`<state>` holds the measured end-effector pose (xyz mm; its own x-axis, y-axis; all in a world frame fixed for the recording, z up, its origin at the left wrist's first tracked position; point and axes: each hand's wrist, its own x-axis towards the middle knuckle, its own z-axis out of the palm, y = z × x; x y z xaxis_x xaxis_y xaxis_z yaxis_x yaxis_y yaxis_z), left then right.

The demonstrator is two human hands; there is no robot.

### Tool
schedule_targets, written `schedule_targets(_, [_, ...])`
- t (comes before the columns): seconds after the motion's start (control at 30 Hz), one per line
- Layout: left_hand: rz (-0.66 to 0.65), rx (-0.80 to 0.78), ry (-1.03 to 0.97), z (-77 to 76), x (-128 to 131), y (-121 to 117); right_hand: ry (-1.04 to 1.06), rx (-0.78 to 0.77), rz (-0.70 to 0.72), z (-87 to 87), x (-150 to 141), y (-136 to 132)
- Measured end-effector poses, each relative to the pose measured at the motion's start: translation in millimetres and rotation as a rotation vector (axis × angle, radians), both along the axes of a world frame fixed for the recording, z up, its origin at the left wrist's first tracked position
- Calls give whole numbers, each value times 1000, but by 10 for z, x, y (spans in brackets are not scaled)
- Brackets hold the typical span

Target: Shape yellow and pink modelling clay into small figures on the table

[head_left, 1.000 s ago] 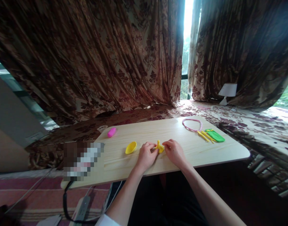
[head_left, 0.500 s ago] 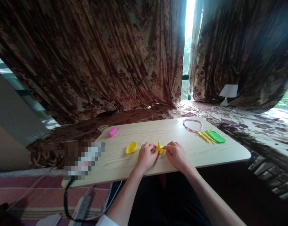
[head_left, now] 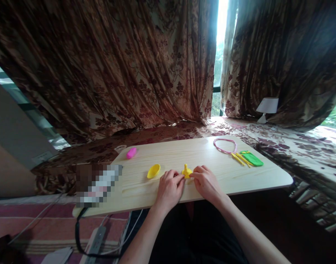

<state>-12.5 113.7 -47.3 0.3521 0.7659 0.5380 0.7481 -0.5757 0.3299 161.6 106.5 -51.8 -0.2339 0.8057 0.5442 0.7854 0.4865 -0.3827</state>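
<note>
A small yellow clay piece point(head_left: 186, 171) with a knob standing up from a wider base sits on the table between my hands. My left hand point(head_left: 170, 186) is closed, palm down, its thumb and fingertips pinched at the left edge of the base. From the other side, my right hand point(head_left: 207, 182) has curled fingers and grips the right edge of the same piece. To the left lies a shallow yellow clay oval point(head_left: 153, 171), hollow like a dish, touched by neither hand.
The light wooden table point(head_left: 181, 152) carries a pink lump point(head_left: 131, 153) at the back left. Farther right lie a pink braided loop point(head_left: 216, 146), thin yellow strips point(head_left: 238, 159) and a green slab point(head_left: 252, 159). A blurred-out object point(head_left: 102, 185) rests at the left edge. A white lamp point(head_left: 267, 105) stands behind.
My left hand has drawn slightly down and left, uncovering more of the yellow clay piece's left side. My right hand stays at its right edge. The other things have not moved.
</note>
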Motion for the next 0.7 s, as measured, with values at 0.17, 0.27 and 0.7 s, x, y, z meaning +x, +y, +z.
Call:
schedule_targets(0.17, [0,1,1,7,-8,-6,22,-5,19,-1,-6,-7])
schedule_targets(0.27, [-3,3,-14,-3,1,-7,69,-7,-8,-29,17,20])
schedule_targets(0.7, [154,74,-244,229,-487,274,191,-64,-7,-27,-48,397])
